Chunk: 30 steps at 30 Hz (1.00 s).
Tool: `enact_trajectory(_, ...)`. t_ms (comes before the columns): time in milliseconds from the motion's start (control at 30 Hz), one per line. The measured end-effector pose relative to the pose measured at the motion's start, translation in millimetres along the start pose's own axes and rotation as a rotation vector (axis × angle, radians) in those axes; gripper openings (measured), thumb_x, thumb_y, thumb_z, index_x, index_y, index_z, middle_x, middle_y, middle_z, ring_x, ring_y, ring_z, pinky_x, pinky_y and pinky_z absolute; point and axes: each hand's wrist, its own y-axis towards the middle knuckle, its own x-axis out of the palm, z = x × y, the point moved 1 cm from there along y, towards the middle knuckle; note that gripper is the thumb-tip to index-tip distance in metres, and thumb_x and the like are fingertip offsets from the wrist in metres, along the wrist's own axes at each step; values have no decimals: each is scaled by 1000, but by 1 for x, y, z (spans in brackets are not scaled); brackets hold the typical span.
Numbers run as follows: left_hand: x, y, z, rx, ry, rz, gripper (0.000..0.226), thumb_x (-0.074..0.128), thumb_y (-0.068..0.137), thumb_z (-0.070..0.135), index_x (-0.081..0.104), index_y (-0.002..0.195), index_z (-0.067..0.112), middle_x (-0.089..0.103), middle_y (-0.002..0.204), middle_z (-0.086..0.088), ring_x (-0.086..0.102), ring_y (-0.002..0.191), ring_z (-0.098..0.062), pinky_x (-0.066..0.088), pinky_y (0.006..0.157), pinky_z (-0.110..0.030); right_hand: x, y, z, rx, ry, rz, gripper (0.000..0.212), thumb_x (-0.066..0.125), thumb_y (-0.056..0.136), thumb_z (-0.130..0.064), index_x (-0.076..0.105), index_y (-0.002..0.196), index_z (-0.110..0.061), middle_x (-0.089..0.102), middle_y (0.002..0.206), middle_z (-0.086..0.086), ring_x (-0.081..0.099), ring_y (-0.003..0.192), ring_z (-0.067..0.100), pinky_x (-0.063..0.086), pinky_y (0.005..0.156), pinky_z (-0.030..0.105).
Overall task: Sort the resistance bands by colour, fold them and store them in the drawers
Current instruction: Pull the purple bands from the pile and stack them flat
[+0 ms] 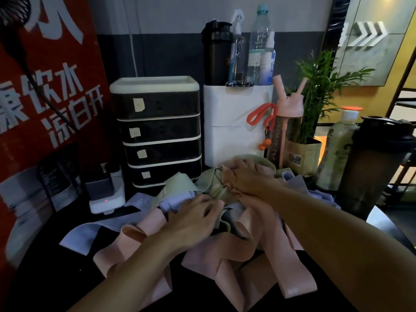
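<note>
A tangled heap of resistance bands lies on the dark table: pink bands (225, 251) at the front, lavender bands (90, 235) to the left and green bands (182, 183) at the back. My left hand (193, 217) rests on the pile with its fingers curled into a green band. My right hand (245, 179) lies on the green bands further back, fingers bent over the fabric. A black drawer unit (157, 131) with several closed drawers, each with a paper label, stands behind the pile on the left.
A white box (234, 124) holding bottles stands right of the drawers. A pink bottle (288, 122), a potted plant (315, 104), a pale bottle (337, 149) and a dark shaker (373, 163) line the right. A white power strip (105, 199) sits left.
</note>
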Motion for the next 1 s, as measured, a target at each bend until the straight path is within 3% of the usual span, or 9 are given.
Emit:
enact_trajectory(133,1,1,-1,24,-9,16,40,22,94,61,59,103,47,48,124,17,45,122,-12,36,107,-43,-4,-2,1,14,1,-88,48,16,101,-52,42,135,-31,37,149,4,31,139,34,22,112,55)
enact_trajectory(233,2,2,-2,22,4,29,42,14,86,66,54,94,56,47,119,18,45,121,-16,37,105,-50,-4,-6,-2,29,-39,-119,44,21,98,-44,36,135,-26,42,144,7,33,136,36,26,106,56)
enact_trajectory(333,3,1,-3,-18,-16,23,42,9,82,69,44,104,59,44,124,19,41,127,-18,33,106,-54,-10,-9,-1,58,19,-72,49,19,92,-50,36,134,-32,40,144,6,30,136,33,26,104,56)
enact_trajectory(433,2,-1,1,-10,32,-3,41,13,90,64,44,110,47,43,131,17,36,130,-17,27,107,-51,-21,-13,-3,43,141,18,46,39,98,-38,34,141,-23,36,145,8,30,135,35,30,108,54)
enact_trajectory(533,-2,-6,5,-98,-25,-9,29,22,104,47,49,116,42,41,138,14,32,136,-17,26,108,-51,-47,-22,-13,-54,264,141,50,24,100,-50,50,132,-22,48,140,2,38,133,28,29,109,54)
enact_trajectory(667,-20,-13,22,-123,-47,15,43,29,106,43,47,142,27,45,148,1,36,142,-22,25,118,-48,-97,-52,-41,-153,558,263,55,21,98,-50,64,94,-16,70,93,9,64,90,21,49,93,44)
enact_trajectory(767,-40,-19,45,-19,-87,22,49,34,103,49,63,123,15,64,127,-13,59,119,-25,42,107,-44,-130,-77,-56,-220,635,306,53,23,107,-29,55,117,12,57,115,34,54,106,43,41,86,42)
enact_trajectory(867,-60,-24,61,85,-172,226,48,40,87,56,63,90,13,67,91,-18,64,81,-23,53,83,-51,-151,-90,-66,-208,664,311,54,22,106,-41,56,132,-9,58,123,4,52,115,19,39,90,28)
enact_trajectory(1000,-94,-52,95,144,-351,516,10,49,99,25,57,104,22,66,94,0,63,85,-16,51,76,-30,-164,-114,-78,-244,721,310,54,21,105,-44,59,129,-15,59,124,-3,56,108,9,41,100,31)
